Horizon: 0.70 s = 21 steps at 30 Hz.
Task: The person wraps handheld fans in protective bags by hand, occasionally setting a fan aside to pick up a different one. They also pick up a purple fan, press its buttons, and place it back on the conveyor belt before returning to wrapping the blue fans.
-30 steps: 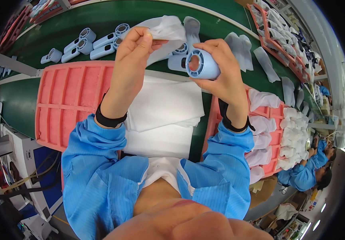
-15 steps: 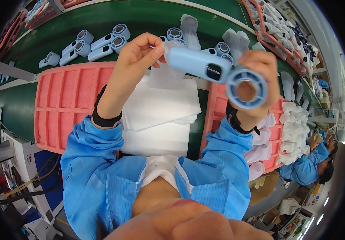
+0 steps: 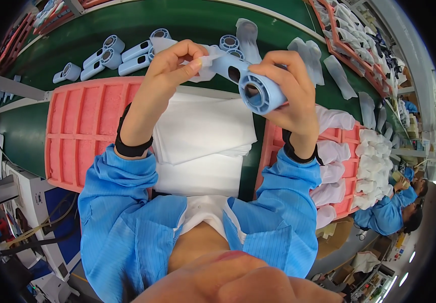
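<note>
My right hand [image 3: 296,91] grips a light blue plastic housing [image 3: 262,96] by its round end, which has a spoked ring. A dark oval window shows on the housing's narrower body, and the far end goes into the mouth of a thin white translucent bag [image 3: 205,73]. Pinched between the thumb and fingers of my left hand [image 3: 170,70] is the edge of that bag. Below both hands lies a stack of flat white bags [image 3: 202,136]. How deep the housing sits in the bag is partly hidden by my left fingers.
A pink compartment tray [image 3: 81,113] lies left of the stack; another pink tray [image 3: 273,146] on the right holds several white-wrapped pieces [image 3: 334,169]. More blue housings [image 3: 109,58] and wrapped ones [image 3: 306,55] rest on the green belt [image 3: 192,22]. Co-workers sit farther right.
My right hand has brought the housing leftward and turned it, its ring end now angled lower. The housing's narrow end is nearer my left hand, and the bag is stretched around it.
</note>
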Available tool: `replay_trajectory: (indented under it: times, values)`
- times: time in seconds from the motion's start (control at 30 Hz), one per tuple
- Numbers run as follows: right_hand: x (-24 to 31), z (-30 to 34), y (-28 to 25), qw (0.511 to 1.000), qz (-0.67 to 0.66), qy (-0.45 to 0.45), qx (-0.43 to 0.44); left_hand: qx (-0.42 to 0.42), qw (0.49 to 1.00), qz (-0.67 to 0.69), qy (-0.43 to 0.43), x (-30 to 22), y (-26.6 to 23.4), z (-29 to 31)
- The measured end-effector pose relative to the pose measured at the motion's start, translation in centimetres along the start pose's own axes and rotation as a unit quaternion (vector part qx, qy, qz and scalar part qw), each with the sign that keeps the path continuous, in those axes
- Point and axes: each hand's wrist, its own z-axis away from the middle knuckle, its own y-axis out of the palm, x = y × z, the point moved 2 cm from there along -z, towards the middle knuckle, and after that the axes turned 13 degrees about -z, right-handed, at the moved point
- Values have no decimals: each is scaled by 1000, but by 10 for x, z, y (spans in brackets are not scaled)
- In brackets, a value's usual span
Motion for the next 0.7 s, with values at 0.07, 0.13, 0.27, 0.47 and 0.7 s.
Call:
replay_trajectory:
  times: [0.07, 0.13, 0.27, 0.47, 0.7]
  values:
    - [-4, -3, 0, 1000, 2, 22, 20, 2, 1000, 5, 8, -1, -1, 0]
    - [4, -2, -22, 999, 24, 25, -16, 4, 999, 25, -21, -2, -3, -2]
    - [7, 8, -36, 994, -2, -11, -107, 25, 999, 37, -22, 3, -5, -4]
    - [19, 6, -22, 993, -45, -28, -106, 37, 996, 69, -43, 5, -1, 0]
    - [19, -4, 6, 997, -14, -36, 64, 64, 988, 60, -128, 16, -2, -1]
